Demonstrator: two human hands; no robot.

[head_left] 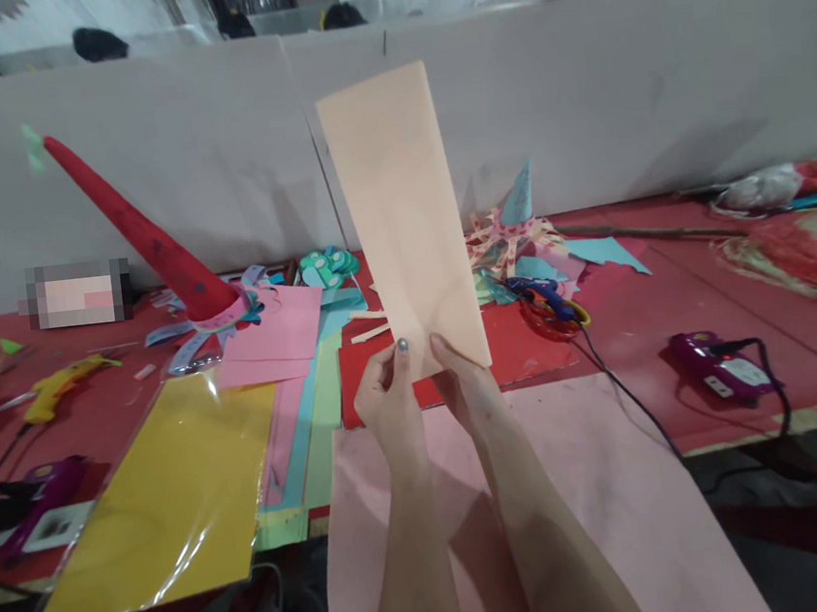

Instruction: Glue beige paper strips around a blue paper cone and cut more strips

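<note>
Left hand (388, 391) and right hand (466, 383) pinch a peach paper (405, 209), held upright.
Both grips are at its lower end, above the red counter (670, 293). Left of the peach paper leans a red cone (142, 232); to its right lies a blue glue gun (550, 298); below it spreads a pink sheet (594, 481).

Red-topped table (628, 346) carried, left to right: yellow glue gun (53, 394), glossy yellow sheet (178, 471) overhanging front edge, fanned coloured papers (325, 427), red sheet (531, 361), purple corded device (722, 370). Stick (653, 230) lay toward back.
</note>
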